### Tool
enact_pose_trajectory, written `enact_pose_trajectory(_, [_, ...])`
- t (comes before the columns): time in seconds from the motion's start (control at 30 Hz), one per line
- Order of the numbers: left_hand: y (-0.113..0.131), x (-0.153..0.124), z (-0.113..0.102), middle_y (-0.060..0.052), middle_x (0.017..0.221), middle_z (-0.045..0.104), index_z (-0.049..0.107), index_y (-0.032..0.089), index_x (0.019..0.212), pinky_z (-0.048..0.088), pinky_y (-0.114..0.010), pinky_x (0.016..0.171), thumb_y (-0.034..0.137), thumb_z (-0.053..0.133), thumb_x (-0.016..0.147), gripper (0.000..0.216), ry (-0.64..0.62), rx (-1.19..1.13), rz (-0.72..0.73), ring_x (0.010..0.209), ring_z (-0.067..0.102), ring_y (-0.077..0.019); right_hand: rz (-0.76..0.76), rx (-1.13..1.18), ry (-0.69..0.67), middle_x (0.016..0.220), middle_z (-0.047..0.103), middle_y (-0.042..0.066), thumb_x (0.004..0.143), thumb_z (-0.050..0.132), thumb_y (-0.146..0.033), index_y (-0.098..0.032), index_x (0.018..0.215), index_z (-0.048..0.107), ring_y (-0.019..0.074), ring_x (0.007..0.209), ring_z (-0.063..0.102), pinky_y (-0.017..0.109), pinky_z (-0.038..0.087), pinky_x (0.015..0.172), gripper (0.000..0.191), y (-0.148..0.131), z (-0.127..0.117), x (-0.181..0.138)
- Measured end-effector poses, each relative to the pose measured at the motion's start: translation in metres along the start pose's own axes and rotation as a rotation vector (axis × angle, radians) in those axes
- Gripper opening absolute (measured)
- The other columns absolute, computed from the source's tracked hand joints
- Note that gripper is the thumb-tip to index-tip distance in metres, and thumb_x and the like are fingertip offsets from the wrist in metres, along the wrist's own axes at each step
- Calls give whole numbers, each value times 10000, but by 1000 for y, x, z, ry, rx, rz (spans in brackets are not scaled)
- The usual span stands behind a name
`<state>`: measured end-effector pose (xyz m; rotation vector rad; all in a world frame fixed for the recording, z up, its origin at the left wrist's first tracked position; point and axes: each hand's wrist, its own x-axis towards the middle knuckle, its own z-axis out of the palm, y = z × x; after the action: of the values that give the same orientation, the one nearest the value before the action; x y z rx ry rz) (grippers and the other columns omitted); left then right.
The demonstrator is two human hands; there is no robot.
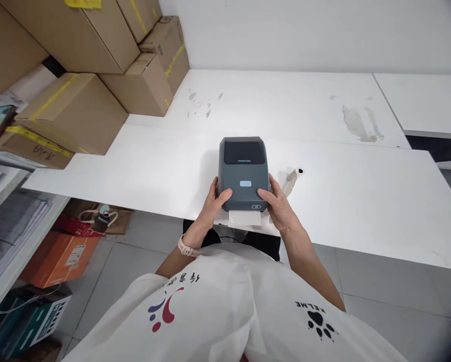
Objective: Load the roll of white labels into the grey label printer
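Observation:
A dark grey label printer (243, 173) stands at the front edge of the white table, with a light-coloured button on its top. White label paper (245, 217) sticks out of its front slot toward me. My left hand (212, 205) grips the printer's left front side, thumb on top. On the opposite side my right hand (278, 202) holds it the same way. The fingers under and behind the sides are partly hidden. Just right of the printer lies a small white paper roll (294, 174) with a loose strip.
Cardboard boxes (74, 108) are stacked at the table's left end. The white table (361, 201) has stained patches at the back and a seam at the right. Below left, a shelf (29, 236) and an orange box (59, 259) stand near the floor. A white wall (285, 35) rises behind.

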<state>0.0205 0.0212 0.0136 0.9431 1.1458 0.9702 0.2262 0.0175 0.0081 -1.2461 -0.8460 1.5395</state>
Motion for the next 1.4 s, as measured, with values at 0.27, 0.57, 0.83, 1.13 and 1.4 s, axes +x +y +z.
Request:
enact_pose_trajectory(0.27, [-16,6,-8,-131,1593,533,424,227,1562,453,-495,1185,615,675,874,829,23,153,149,1473,493,-368,3,-45,-11,1619,510,23,751,836,-575,-344,1541,470,332,1511,449,567,361,1279,901,14,-9,4])
enact_pose_trajectory(0.57, [-22,-12,-11,-122,1561,548,488,248,1487,509,-424,1083,601,646,901,702,101,234,193,1375,570,-300,-61,-61,21,1582,550,41,750,790,-617,-321,1568,429,332,1480,494,556,388,1264,942,24,-6,8])
enact_pose_trajectory(0.83, [-37,-56,-1,0,661,621,645,184,678,381,-268,562,573,688,836,422,-26,182,-113,585,498,-113,-90,-59,3,1602,533,35,781,756,-613,-315,1562,425,336,1490,485,565,384,1259,900,25,-6,9])
enact_pose_trajectory(1.13, [-23,-48,4,5,586,614,699,167,676,376,-253,526,584,762,783,435,-140,132,-181,510,481,-87,-136,-144,100,1689,391,72,756,771,-581,-298,1619,330,323,1554,380,527,349,1276,1009,10,5,6])
enact_pose_trajectory(1.4, [-32,-39,-33,-27,689,697,724,191,721,485,-279,610,615,589,915,485,125,286,40,615,595,-138,-222,-332,135,1675,384,94,748,815,-545,-319,1662,223,335,1524,401,550,374,1252,1113,-9,21,21])
